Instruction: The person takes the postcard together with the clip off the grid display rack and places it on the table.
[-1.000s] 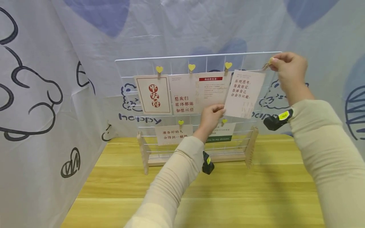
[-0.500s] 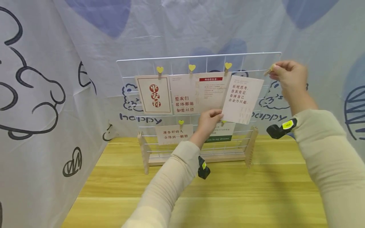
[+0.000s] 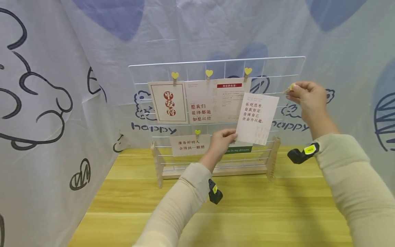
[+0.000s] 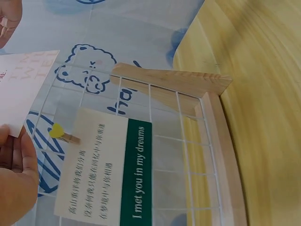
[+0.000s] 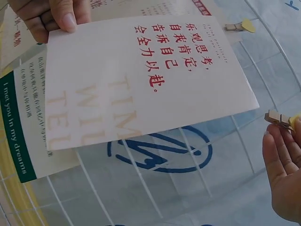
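My left hand [image 3: 219,143] pinches a white card [image 3: 256,118] with red lettering by its lower left corner, in front of the white wire grid rack [image 3: 216,61]. To the right of the card, my right hand [image 3: 311,101] holds a small wooden clothespin [image 5: 278,118] with a yellow heart between thumb and fingers. Card and clothespin are apart. Behind the held card hangs a white and green card [image 4: 136,174], partly hidden in the head view and fixed by another heart clothespin [image 4: 63,135].
Several cards hang on the grid, among them a red-framed card [image 3: 168,103], a card with a red heading [image 3: 229,99] and a smaller card [image 3: 189,144]. Wooden feet [image 3: 273,159] carry the rack on a yellow wood-grain table [image 3: 262,212]. A printed cloth [image 3: 77,85] stands behind.
The clothespin has come away from the held card's upper right corner. My left hand has moved the card down and slightly left; my right hand has lowered with the clothespin.
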A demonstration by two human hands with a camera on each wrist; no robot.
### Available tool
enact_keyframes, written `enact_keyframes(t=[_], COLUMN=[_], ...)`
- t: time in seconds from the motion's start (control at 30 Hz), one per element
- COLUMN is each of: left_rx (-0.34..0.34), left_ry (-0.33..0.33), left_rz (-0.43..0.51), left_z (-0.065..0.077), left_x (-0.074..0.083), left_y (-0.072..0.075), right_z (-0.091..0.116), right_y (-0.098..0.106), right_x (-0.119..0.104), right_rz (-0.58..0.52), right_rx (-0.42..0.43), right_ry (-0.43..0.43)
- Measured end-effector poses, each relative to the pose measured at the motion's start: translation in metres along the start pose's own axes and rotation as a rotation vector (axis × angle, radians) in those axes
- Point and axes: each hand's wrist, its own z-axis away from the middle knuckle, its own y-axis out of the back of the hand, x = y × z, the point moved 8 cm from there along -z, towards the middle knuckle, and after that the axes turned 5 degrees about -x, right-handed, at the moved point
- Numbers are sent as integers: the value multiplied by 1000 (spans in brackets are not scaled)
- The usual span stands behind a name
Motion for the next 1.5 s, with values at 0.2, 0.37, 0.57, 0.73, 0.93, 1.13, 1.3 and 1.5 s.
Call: enact_keyframes(t=[0.2,0.37,0.57,0.73,0.93,1.13,1.3,1.5], left_rx=[8,13,9,-12,-27,9,54,97], left_ry=[21,50,45,27,41,36,34,50], left_rz=[16,3,54,61,59,114,160,193], left_z=[10,21,29,39,51,62,70,79], left_x=[-13,-21,-31,-37,-46,-55,-63,-74], left_y=[7,13,19,24,29,38,48,60], right_z=[8,14,22,31,42,52,60,70], right_y=[4,3,1,2,4,9,13,14], right_x=[16,25,36,45,56,73,89,105], right_rz=[-30,-61,-146,-161,-283,-330,-321,-334], right_rx=[-22,-54,-98,-115,-156,-166,-172,-200], right_ry=[-8,11,18,27,64,41,16,0])
